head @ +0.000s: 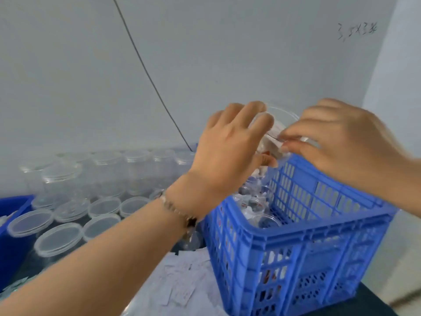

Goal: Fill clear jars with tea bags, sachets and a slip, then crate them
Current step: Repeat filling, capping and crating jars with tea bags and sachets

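Head view, we see our left hand (230, 142) and right hand (341, 142), arms outstretched, both gripping a clear plastic jar (276, 131), tilted mouth-up toward the wall, above the blue slatted plastic crate (319, 236).

— What's on the arms?

— No sleeves in view; both forearms are bare to the frame edge.

— Any jewellery?

— A thin bracelet (176, 209) of small pale, metallic-looking links sits at the left wrist (182, 201), with a darker piece toward its lower end. It is blurred.

— And the right hand (348, 142)?

— Nothing visible on it.
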Demonstrator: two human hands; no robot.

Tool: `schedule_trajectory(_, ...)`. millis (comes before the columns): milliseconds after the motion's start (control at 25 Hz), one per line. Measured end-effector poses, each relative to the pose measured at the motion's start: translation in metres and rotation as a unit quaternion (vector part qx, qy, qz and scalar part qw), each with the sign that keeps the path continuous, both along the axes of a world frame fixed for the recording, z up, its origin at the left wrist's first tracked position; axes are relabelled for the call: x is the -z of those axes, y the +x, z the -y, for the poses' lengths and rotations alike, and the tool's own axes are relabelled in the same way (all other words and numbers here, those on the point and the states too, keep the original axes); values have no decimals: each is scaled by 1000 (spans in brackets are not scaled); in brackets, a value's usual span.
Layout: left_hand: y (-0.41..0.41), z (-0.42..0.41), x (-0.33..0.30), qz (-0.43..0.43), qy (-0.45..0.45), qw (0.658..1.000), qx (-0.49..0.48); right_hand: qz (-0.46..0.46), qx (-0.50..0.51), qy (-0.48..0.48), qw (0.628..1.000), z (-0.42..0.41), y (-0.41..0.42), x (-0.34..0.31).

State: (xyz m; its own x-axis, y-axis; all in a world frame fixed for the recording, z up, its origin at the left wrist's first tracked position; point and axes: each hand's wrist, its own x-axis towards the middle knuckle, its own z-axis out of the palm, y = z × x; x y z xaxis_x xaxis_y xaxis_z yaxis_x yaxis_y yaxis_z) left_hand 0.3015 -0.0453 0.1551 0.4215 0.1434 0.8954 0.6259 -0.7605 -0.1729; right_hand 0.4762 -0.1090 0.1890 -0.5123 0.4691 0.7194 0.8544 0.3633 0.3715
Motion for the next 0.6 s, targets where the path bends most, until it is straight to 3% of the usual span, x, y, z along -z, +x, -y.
schedule_trajectory(80,30,-36,0,-103,-77,991,-32,5,43,-56,998,-31,20,3)
schedule_trajectory(240,84,-113,25,-323,-140,921,-165,99,234,-203,946,-116,57,38)
schedule_trajectory(440,140,-167,56,-472,-269,806,-235,126,272,-285,911,-195,89,94)
schedule_trajectory(520,154,-179,64,-497,-256,790,-253,134,274,-269,914,-209,101,113)
schedule_trajectory(600,161,-189,68,-494,-260,796,-232,116,265,-250,924,-217,113,121)
